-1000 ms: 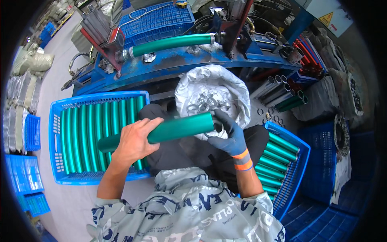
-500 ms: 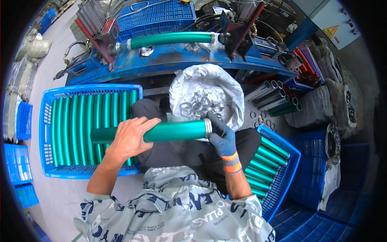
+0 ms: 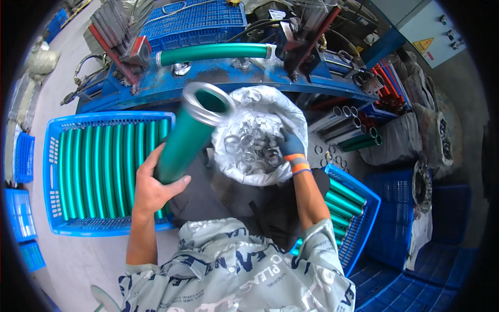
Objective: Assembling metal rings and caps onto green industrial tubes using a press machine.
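Observation:
My bare left hand point(image 3: 156, 182) is closed around the lower part of a green metal tube point(image 3: 182, 140). The tube is tilted, its open upper end rimmed by a silver ring point(image 3: 195, 112) and blurred by motion. My right hand point(image 3: 293, 144), in a blue-grey glove with an orange and grey cuff, reaches into the right side of a white sack point(image 3: 234, 171). Several loose silver rings point(image 3: 252, 148) lie in the sack, beside that hand. The right hand's fingers are blurred and partly hidden, so its grip cannot be made out.
A blue basket point(image 3: 112, 232) of green tubes stands at left, another basket point(image 3: 371, 218) of tubes at right. Beyond the sack, a blue machine bench point(image 3: 208, 77) bears a green tube point(image 3: 215, 52) between two clamps. Several bare tubes point(image 3: 338, 125) and scattered rings point(image 3: 332, 156) lie right.
My left hand has swung the tube from level to tilted, its ringed end now up and away from me. My right hand has left that end and moved into the sack.

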Tool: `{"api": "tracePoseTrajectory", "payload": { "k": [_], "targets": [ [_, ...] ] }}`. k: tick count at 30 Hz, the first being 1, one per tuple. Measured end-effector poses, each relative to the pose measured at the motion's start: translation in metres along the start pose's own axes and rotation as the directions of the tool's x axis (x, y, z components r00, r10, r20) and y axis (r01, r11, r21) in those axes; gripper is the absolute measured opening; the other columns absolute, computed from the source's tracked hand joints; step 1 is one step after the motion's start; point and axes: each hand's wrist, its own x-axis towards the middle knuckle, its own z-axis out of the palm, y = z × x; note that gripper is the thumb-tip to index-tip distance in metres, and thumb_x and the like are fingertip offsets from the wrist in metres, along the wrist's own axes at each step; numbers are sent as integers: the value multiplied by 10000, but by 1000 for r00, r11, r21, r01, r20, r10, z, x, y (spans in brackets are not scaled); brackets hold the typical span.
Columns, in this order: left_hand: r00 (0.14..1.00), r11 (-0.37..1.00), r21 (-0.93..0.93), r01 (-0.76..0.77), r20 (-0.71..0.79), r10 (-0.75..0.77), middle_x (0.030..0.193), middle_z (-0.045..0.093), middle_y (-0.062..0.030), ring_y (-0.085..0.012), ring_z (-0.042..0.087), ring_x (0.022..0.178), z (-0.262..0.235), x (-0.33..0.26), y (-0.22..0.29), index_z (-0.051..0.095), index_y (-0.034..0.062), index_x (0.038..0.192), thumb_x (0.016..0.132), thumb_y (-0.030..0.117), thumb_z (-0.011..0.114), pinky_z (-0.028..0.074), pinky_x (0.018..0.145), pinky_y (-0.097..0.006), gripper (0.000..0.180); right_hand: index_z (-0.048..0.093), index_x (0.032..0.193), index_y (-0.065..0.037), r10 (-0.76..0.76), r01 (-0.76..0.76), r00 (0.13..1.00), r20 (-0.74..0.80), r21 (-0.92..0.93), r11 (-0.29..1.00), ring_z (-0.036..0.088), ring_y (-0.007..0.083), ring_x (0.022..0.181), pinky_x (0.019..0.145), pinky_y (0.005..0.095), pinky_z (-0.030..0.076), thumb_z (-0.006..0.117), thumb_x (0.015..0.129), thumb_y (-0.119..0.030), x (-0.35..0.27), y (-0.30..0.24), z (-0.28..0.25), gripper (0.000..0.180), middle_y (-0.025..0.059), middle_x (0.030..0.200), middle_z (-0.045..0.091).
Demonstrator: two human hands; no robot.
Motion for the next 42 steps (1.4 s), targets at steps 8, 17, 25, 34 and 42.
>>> {"api": "tracePoseTrajectory", "payload": {
  "k": [8, 17, 25, 34, 42],
  "targets": [
    [926, 711, -693, -121, -336, -171, 1224, 705, -142, -267, 693, 1175, 33, -1, -27, 512, 14, 1513, 1081, 392, 785, 546, 1055, -424, 636, 866, 1262, -168, 33, -27, 997, 65, -104, 994, 814, 431, 1033, 954, 507, 630, 821, 975, -489, -22, -4, 2, 433, 181, 1092, 857],
    [864, 337, -941, 35, -141, -483, 1430, 741, -157, -279, 734, 1308, 57, -10, -45, 647, 93, 1445, 1144, 566, 698, 602, 1130, -469, 563, 607, 1633, -36, -169, -222, 972, 162, 864, -451, 721, 379, 1409, 1138, 502, 630, 897, 965, -588, -147, -144, -51, 914, 150, 1539, 722],
    [887, 395, -916, 77, -118, -446, 1409, 754, -105, -270, 739, 1323, 66, -16, -46, 678, 101, 1422, 1139, 571, 711, 610, 1146, -469, 549, 669, 1534, 12, -14, 58, 998, -61, 989, -134, 769, 221, 1237, 1079, 401, 656, 795, 957, 42, -155, -183, -66, 592, 127, 1388, 771],
    [890, 469, -883, 31, -190, -415, 1440, 747, -123, -281, 732, 1341, 65, -18, -52, 690, 96, 1443, 1157, 508, 708, 600, 1153, -496, 502, 605, 1623, 66, 21, -60, 998, 60, 998, 33, 758, 188, 1213, 1072, 336, 607, 857, 933, 55, -154, -187, -75, 734, 121, 1327, 798],
    [957, 211, -973, -92, -145, -252, 1486, 736, -161, -306, 714, 1400, 63, -9, -60, 651, 98, 1515, 1108, 433, 761, 632, 1139, -533, 540, 405, 1775, 7, -100, 83, 991, -92, 992, -95, 691, 210, 1371, 1168, 378, 566, 1035, 784, -5, -156, -205, -87, 1174, 155, 1595, 665]
  ]
}}
